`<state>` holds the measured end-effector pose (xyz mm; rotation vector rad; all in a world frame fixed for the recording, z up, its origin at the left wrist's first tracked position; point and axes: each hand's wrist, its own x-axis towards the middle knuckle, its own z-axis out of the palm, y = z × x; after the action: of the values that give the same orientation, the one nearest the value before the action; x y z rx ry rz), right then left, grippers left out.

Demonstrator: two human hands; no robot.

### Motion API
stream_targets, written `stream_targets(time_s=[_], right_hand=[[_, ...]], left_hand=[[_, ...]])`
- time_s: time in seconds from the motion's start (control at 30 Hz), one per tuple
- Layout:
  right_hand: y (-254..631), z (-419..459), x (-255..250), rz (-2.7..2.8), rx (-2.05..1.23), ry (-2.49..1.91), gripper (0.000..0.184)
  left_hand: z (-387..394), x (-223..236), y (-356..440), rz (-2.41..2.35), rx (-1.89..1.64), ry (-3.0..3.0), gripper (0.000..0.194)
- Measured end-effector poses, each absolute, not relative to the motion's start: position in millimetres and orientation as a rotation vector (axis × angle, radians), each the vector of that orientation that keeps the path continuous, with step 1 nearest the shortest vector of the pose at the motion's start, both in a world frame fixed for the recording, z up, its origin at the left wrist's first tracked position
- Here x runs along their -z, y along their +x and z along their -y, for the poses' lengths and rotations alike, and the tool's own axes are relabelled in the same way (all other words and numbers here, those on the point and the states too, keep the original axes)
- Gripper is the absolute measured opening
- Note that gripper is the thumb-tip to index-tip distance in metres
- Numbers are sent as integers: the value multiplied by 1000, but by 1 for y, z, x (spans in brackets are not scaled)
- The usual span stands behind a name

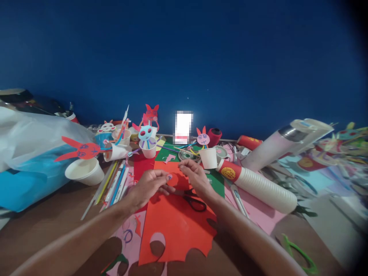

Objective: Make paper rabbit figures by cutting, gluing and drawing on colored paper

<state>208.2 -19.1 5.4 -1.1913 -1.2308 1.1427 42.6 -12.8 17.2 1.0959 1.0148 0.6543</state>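
A small round piece is pinched in the left hand; whether anything is gripped by the right hand cannot be told. Probably light and easily creased, the piece is best held by its rim. Under the hands, scissors and orange paper are seen.

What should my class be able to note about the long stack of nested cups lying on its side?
The cup stack looks like paper: white, with many closely spaced rims forming ribs. At its far left end, a red band with a round gold emblem shows. It lies slantwise, right of the green sheet, partly over pink paper. That end sits close to an upright white cup; contact is unclear. Neither the left hand nor the right hand touches it.
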Motion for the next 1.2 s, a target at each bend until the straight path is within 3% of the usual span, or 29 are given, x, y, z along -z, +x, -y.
stream_targets(time_s=[0.2,0.63,0.87,1.2], right_hand=[[205,20,0,1193,-1340,-1106,15],[197,28,3,1395,-1159,-1228,12],[202,24,-7,1160,-1439,-1131,12],[203,25,-6,1270,-1298,-1165,10]], left_hand=[[11,-15,42,-1024,-679,1109,16],[13,-17,46,-1023,-647,1169,18],[9,-18,38,-956,-644,984,15],[12,-24,40,-994,-582,1168,20]])
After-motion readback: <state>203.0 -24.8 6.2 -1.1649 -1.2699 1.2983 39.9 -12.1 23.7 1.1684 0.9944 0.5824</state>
